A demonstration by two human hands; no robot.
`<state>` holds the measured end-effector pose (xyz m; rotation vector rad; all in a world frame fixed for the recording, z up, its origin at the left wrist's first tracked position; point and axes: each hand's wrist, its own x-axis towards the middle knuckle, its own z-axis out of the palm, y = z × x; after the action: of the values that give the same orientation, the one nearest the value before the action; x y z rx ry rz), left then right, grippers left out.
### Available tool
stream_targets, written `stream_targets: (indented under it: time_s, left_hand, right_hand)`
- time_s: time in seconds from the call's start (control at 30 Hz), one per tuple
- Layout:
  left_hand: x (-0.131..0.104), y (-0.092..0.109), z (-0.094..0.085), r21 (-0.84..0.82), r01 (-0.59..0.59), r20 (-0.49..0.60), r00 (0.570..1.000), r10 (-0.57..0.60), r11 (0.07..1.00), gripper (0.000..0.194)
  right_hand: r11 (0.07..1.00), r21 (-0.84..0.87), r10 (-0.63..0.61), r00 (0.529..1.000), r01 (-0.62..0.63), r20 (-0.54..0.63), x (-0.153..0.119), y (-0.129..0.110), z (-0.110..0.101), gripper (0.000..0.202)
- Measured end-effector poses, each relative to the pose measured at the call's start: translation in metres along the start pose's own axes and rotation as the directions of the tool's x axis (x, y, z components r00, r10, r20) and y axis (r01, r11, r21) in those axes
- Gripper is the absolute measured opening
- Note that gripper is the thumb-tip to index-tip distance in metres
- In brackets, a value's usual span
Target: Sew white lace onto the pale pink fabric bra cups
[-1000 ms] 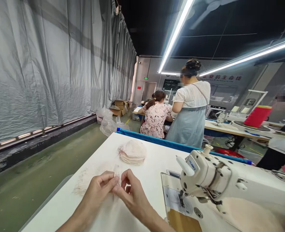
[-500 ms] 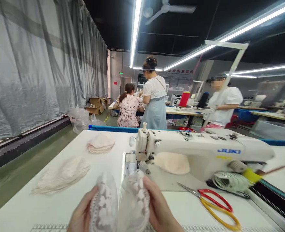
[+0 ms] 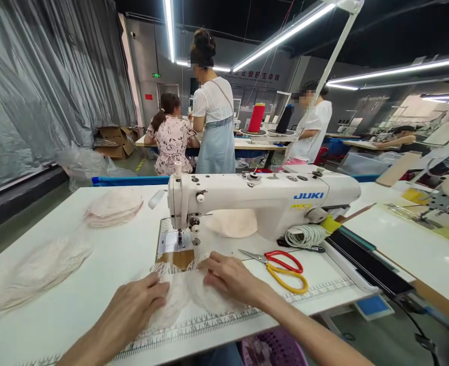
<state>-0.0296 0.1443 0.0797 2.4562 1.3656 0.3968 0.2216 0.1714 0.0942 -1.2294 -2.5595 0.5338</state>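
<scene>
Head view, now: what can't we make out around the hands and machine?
All head view:
Left hand and right hand: exact grip on the lace fabric, hidden by the fingers.
Sewing machine: needle tip, too small.
Nearer fabric stack: one end, cut off by left edge.
Purple basket: most contents, hidden by table and bottom edge.

scissors: one handle red, other yellow; basket purple.
</scene>
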Motion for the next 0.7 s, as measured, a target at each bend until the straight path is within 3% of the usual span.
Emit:
stream_targets:
  time_s: [0.07, 0.17, 0.23, 0.33, 0.47, 0.57, 0.63, 0.7]
  left_hand:
    - [0.000, -0.008, 0.018, 0.102, -0.049, -0.038, 0.998, 0.053, 0.994, 0.030]
    - [-0.006, -0.025, 0.031, 0.172, -0.164, -0.139, 0.972, 0.189, 0.971, 0.038]
    - [-0.009, -0.036, 0.034, 0.189, -0.240, -0.183, 0.944, 0.274, 0.952, 0.047]
    - [-0.013, -0.049, 0.038, 0.196, -0.287, -0.165, 0.933, 0.320, 0.938, 0.055]
    - [-0.006, -0.045, 0.046, 0.270, -0.240, -0.148, 0.947, 0.286, 0.933, 0.056]
    - [0.011, -0.030, 0.056, 0.350, -0.235, -0.236, 0.915, 0.329, 0.907, 0.049]
    - [0.023, -0.021, 0.066, 0.384, -0.346, -0.262, 0.848, 0.460, 0.856, 0.043]
    - [0.032, -0.018, 0.078, 0.417, -0.444, -0.279, 0.768, 0.577, 0.793, 0.044]
  right_hand:
    - [0.994, -0.112, 0.003, 1.000, -0.004, -0.011, 0.001, 0.004, 0.016, 0.025]
    - [0.953, -0.300, 0.006, 0.996, -0.032, -0.086, -0.013, 0.011, 0.019, 0.026]
    - [0.926, -0.359, 0.035, 0.973, -0.118, -0.228, -0.033, 0.024, 0.013, 0.024]
    - [0.856, -0.441, 0.054, 0.896, -0.268, -0.440, -0.069, 0.059, 0.004, 0.030]
    - [0.787, -0.485, 0.115, 0.863, -0.381, -0.492, -0.103, 0.102, 0.003, 0.034]
    - [0.776, -0.452, 0.157, 0.829, -0.439, -0.536, -0.104, 0.098, 0.005, 0.033]
    - [0.820, -0.425, 0.107, 0.832, -0.383, -0.544, -0.095, 0.079, 0.004, 0.032]
    - [0.913, -0.394, -0.087, 0.899, -0.100, -0.428, -0.082, 0.058, 0.002, 0.027]
